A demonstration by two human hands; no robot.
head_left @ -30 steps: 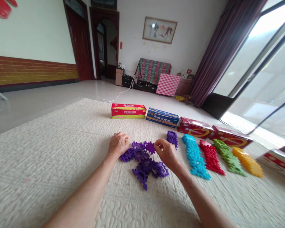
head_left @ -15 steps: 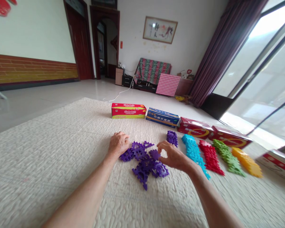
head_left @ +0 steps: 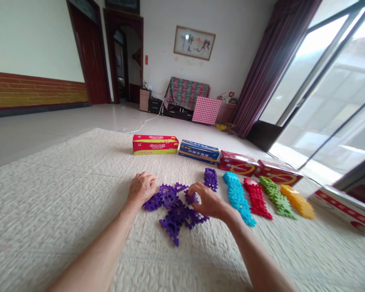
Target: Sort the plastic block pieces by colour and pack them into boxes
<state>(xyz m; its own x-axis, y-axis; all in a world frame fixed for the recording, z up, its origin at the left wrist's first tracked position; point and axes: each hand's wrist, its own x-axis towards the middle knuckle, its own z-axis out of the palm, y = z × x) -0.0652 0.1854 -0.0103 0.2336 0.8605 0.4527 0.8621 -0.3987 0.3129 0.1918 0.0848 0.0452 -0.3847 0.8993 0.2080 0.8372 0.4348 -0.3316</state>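
Purple interlocking plastic building pieces [head_left: 169, 198] lie in a loose heap on the quilted mat, some square and some triangular, with notched edges. My right hand [head_left: 208, 199] reaches over the heap's right side, thumb and fingers pinched around a purple building piece [head_left: 192, 198]. At the left edge of the heap rests my left hand [head_left: 142, 187], its fingers curled in, with no piece showing in them. A purple stack [head_left: 211, 178] lies in a row just beyond my right hand. Rows of blue pieces [head_left: 239, 198], red pieces [head_left: 258, 198], green pieces [head_left: 278, 197] and yellow pieces [head_left: 297, 201] extend to the right.
Behind the pieces stand a red-and-yellow box [head_left: 155, 145], a blue box [head_left: 198, 151] and two dark red boxes [head_left: 239, 163]. A white-and-red box [head_left: 346, 209] sits at the far right. The cream mat [head_left: 63, 194] covers the floor here.
My right hand has moved in and closed on a purple piece at the heap. My left hand stays beside the heap. The whole view has shifted slightly to the right.
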